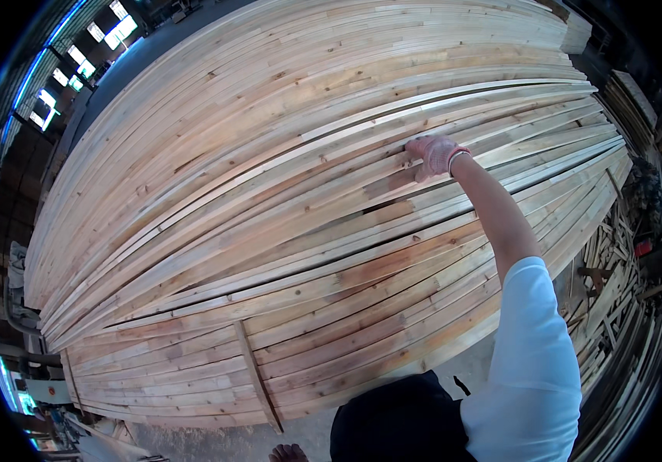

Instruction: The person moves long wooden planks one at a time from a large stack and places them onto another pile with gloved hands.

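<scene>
My right hand (pixel 432 155), in a pale reddish work glove, reaches out over a large stack of long wooden boards. Its fingers lie over the far edge of one pale board (pixel 323 199) and its thumb is on the near side, so it grips that board near the middle of the stack. Some boards around it lie slightly askew, with dark gaps between them. Low at the picture's bottom edge, only a small dark part of my left hand (pixel 288 453) shows, away from the boards; its fingers are mostly cut off.
Thin wooden cross strips (pixel 258 376) run down the stack's near side. Scrap sticks (pixel 604 308) lie heaped on the floor at right, beside more long timber (pixel 639 400). Bright windows (pixel 120 32) line the far left wall. Concrete floor (pixel 215 443) shows below the stack.
</scene>
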### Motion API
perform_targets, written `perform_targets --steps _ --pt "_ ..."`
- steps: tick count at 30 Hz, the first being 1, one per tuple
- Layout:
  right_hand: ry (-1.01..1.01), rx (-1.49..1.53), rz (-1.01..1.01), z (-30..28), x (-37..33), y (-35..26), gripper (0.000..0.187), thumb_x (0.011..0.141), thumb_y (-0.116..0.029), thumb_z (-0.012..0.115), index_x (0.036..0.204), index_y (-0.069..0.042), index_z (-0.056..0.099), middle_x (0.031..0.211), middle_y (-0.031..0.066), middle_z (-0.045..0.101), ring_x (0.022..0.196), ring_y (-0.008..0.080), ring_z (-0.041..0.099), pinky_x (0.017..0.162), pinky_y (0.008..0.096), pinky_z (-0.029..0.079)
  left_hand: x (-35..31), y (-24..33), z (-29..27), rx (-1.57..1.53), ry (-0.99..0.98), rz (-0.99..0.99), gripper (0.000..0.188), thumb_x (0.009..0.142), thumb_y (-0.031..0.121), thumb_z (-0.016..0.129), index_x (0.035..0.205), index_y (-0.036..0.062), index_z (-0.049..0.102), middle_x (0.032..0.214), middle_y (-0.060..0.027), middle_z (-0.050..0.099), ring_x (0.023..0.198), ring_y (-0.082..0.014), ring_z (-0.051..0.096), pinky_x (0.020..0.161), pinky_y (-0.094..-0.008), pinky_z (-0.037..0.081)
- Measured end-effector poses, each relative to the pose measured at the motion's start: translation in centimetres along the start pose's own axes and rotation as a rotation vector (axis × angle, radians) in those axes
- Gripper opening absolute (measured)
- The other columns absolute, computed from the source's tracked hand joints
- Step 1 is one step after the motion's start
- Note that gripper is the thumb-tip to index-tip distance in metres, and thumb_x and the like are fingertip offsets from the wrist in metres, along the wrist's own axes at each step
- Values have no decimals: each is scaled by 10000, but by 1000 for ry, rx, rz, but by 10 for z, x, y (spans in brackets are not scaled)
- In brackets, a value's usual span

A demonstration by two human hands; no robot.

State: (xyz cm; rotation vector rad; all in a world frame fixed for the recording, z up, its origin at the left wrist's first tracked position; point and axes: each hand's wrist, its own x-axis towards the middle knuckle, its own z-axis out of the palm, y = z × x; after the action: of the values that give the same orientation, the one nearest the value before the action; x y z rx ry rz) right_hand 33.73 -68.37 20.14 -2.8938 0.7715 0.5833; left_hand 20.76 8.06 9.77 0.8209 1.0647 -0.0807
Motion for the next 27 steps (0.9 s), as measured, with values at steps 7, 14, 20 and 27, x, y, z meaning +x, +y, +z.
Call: perform_targets --steps 7,14,20,27 --pt "55 -241 -91 -21 -7 -16 582 681 -377 772 1176 -131 591 1139 103 630 1090 286 595 914 396 487 118 -6 -111 -12 -285 -76 241 929 310 419 745 170 350 738 -23 344 712 -209 373 755 -384 350" --pt "199 -80 -135 8 3 -10 389 753 -415 670 1029 -144 622 988 103 661 936 301 633 808 408 520 121 -33 -159 -1135 -329 -727 254 923 366 447 784 159 499 668 8 427 660 -161 451 708 -348 415" --pt "258 -146 -337 15 -67 -41 335 754 -274 643 1046 -112 612 1012 123 650 971 310 610 839 416 498 26 -26 -28 -248 -332 -14 304 861 179 522 638 171 314 599 16 253 529 -134 276 512 -299 280" --pt "33 618 -611 62 -180 -117 465 737 -172 678 1184 -69 599 698 84 578 637 227 593 587 323 476 -26 -10 53 -14 -947 -89 448 861 417 630 1139 71 565 1134 -91 609 963 -242 587 948 -446 446"
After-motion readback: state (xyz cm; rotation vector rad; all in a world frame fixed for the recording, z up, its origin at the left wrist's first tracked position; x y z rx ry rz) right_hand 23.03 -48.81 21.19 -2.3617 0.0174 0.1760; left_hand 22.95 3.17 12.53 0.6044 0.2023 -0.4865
